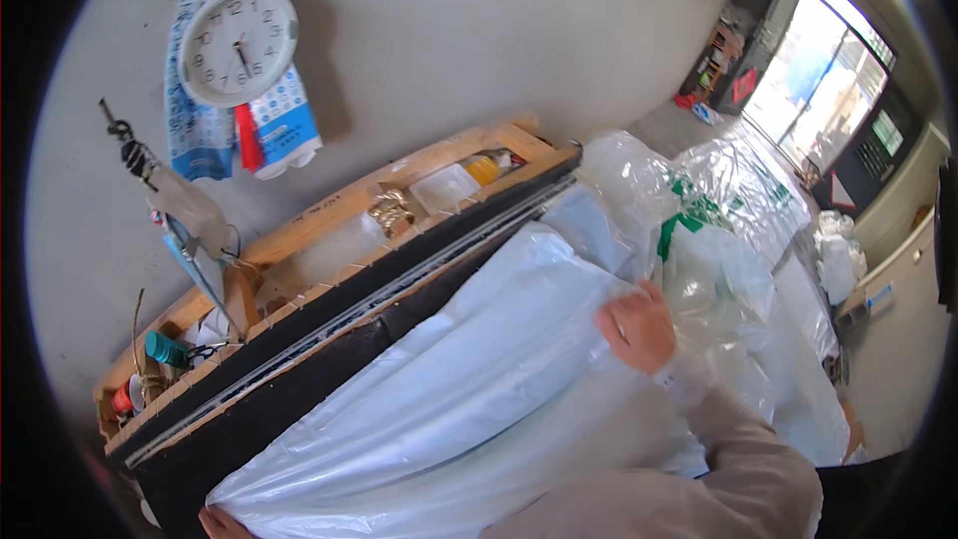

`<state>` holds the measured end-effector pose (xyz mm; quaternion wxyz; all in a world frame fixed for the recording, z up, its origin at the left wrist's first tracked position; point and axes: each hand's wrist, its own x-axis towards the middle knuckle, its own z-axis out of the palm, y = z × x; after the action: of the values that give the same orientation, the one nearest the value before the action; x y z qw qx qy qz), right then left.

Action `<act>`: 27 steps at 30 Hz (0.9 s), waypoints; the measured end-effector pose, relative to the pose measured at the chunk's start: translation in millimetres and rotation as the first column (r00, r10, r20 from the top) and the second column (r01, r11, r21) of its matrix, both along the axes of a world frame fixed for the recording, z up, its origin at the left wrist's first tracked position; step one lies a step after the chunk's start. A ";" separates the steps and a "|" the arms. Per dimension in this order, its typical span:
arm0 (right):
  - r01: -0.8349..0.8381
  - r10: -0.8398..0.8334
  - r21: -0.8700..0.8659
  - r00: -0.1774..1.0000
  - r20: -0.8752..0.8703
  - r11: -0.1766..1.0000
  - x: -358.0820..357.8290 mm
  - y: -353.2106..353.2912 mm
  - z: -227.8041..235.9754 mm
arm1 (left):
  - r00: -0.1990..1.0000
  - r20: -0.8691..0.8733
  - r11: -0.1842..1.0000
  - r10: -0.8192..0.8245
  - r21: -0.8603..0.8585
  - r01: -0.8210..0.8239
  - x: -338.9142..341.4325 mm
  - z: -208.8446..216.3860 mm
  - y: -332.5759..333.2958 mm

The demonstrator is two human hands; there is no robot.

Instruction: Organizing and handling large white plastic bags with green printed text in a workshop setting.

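Observation:
A large white plastic sheet or bag point(449, 389) lies stretched across a dark table point(299, 359). My right hand point(637, 327) rests on its far right end with fingers curled, gripping or pressing the plastic near a pile of clear bags point(718, 269). My left hand point(222, 524) shows only partly at the lower edge, holding the near left corner of the same sheet. My sleeve in beige covers the right forearm.
A wooden tray shelf point(329, 210) along the wall holds small items, a yellow object and clear boxes. A white wall clock point(238, 44) hangs above with printed bags behind it. More plastic-wrapped stacks point(758, 190) stretch toward a bright doorway point(828, 60).

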<state>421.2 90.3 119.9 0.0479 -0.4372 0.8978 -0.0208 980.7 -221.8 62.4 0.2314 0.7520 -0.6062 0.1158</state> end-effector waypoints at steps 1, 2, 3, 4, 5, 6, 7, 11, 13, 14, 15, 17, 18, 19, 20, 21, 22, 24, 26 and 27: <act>-0.060 0.055 -0.158 0.998 -0.039 0.986 1.6 -22.1 8.0 | 1.000 0.000 1.000 0.016 0.015 -0.016 3.2 0.9 -2.3; -0.124 0.099 -0.307 0.990 -0.097 0.943 2.3 -50.9 15.3 | 0.996 0.000 0.993 -0.086 -0.085 0.086 -8.0 4.4 0.8; -0.207 0.139 -0.371 0.969 -0.204 0.905 -6.3 -75.0 4.9 | 0.994 -0.008 0.990 -0.113 -0.085 0.112 -12.1 2.4 -2.0; -0.305 0.181 -0.428 0.935 -0.306 0.851 -19.5 -91.9 -15.9 | 0.986 -0.035 0.984 -0.165 -0.075 0.162 -5.8 -0.8 -1.4; -0.304 0.179 -0.436 0.936 -0.304 0.847 -23.1 -92.1 -27.7 | 0.977 -0.059 0.978 -0.203 -0.067 0.199 8.7 -2.8 1.6; -0.371 0.264 -0.361 0.912 -0.313 0.856 -22.8 -88.0 -39.6 | 0.980 0.017 0.977 -0.199 -0.078 0.200 30.1 -4.8 10.8; -0.447 0.357 -0.285 0.879 -0.314 0.848 -19.6 -85.2 -50.0 | 0.979 0.095 0.978 -0.182 -0.090 0.191 51.4 -2.1 25.4; -0.424 0.362 -0.190 0.886 -0.289 0.886 12.9 -50.4 -44.8 | 0.996 0.084 0.987 0.041 -0.158 -0.027 57.6 46.2 110.1; -0.325 0.227 -0.324 0.925 -0.306 0.889 -0.8 -67.5 -40.8 | 0.996 0.038 0.995 0.083 -0.050 -0.081 57.2 56.2 114.3; -0.276 0.199 -0.328 0.948 -0.249 0.903 -16.5 -72.7 -46.8 | 0.987 -0.001 0.987 0.162 -0.019 -0.162 58.2 50.3 107.7; -0.233 0.177 -0.332 0.966 -0.191 0.914 -29.2 -80.0 -48.9 | 0.968 -0.037 0.969 0.247 0.013 -0.247 60.3 44.5 102.5; -0.178 0.107 -0.408 0.976 -0.191 0.895 -38.5 -94.2 -44.5 | 0.952 -0.017 0.950 0.305 0.074 -0.303 70.8 35.4 101.1; -0.119 0.037 -0.471 0.983 -0.179 0.874 -40.3 -100.8 -41.4 | 0.955 -0.026 0.955 0.297 0.033 -0.296 69.4 31.1 107.0; -0.124 0.040 -0.477 0.982 -0.183 0.870 -43.4 -104.6 -40.1 | 0.957 -0.034 0.957 0.289 -0.008 -0.289 67.4 25.9 112.9; -0.185 0.098 -0.415 0.970 -0.222 0.891 -46.4 -109.1 -42.7 | 0.971 -0.078 0.974 0.225 -0.024 -0.227 68.2 19.0 119.9; -0.246 0.162 -0.352 0.954 -0.252 0.903 -49.4 -113.5 -46.2 | 0.968 -0.075 0.970 0.240 -0.030 -0.243 91.6 -2.6 112.9; -0.222 0.199 -0.341 0.975 -0.103 0.914 -72.4 -116.2 -62.1 | 0.942 -0.334 0.991 0.032 -0.111 -0.073 123.2 -23.1 99.8; -0.088 0.240 -0.639 0.958 0.155 0.764 -107.2 -110.9 -71.2 | 0.057 -0.947 0.943 -0.317 -0.321 -0.085 113.6 -27.6 89.6; 0.224 0.203 -0.929 0.935 0.290 0.296 -107.7 -107.7 -20.2 | -0.097 -0.975 0.979 -0.198 -0.192 -0.071 65.1 17.6 71.8; 0.262 0.065 -0.952 0.959 0.275 0.156 -68.1 -112.6 29.5 | -0.287 -0.955 0.995 -0.079 -0.091 0.029 57.6 30.3 56.9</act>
<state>353.1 -22.4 149.4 -0.1346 -0.2970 0.6824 -0.6543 1038.3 -164.9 92.7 0.6407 0.5107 -0.2087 -0.5340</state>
